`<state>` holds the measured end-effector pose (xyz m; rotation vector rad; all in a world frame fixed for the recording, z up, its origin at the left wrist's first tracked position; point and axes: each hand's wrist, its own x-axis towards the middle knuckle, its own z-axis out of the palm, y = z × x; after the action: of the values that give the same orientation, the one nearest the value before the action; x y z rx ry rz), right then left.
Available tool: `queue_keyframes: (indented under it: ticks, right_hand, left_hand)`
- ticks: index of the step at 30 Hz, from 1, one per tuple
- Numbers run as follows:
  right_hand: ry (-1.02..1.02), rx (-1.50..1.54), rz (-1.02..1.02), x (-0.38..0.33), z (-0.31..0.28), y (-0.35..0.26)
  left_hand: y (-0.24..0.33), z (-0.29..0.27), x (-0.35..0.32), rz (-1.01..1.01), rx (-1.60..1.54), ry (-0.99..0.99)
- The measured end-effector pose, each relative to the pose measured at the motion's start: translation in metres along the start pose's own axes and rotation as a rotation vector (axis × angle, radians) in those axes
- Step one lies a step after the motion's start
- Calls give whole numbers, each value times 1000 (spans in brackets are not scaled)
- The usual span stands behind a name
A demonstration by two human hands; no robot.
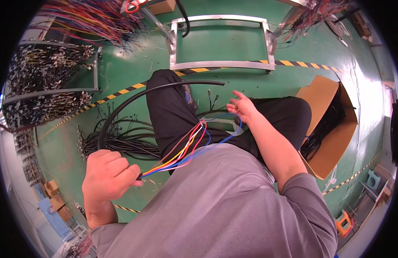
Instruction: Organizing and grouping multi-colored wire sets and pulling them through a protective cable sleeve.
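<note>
My left hand (111, 174) is closed in a fist round a thick black cable (121, 105). The cable rises from the fist and arcs over to the right, its free end above my lap. From the stripped end beside my thumb, a fan of thin coloured wires (188, 146) spreads toward my knees, with red, yellow, white and blue among them. My right hand (242, 108) hovers over my lap with its fingers apart and nothing visible in them. A blue wire (240, 124) loops close under that hand.
A heap of black cables (126, 139) lies on the green floor at left. An open cardboard box (332, 142) with black cables stands at right. Ahead is a metal frame (222, 66); racks of wires (53, 64) stand at far left. Striped tape (130, 90) crosses the floor.
</note>
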<state>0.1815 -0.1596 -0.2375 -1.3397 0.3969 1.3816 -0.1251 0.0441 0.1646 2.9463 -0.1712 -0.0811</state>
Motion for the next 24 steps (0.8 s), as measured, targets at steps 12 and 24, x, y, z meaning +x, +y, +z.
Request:
queue_keyframes:
  ticks: [12, 24]
  right_hand:
    - [-202, -181, -817, -52, 106, -73]
    - [-612, -404, -946, -251, 155, -88]
  left_hand:
    - [-11, 28, -15, -90, 6, 278]
    - [-14, 112, 93, -188, -258, 625]
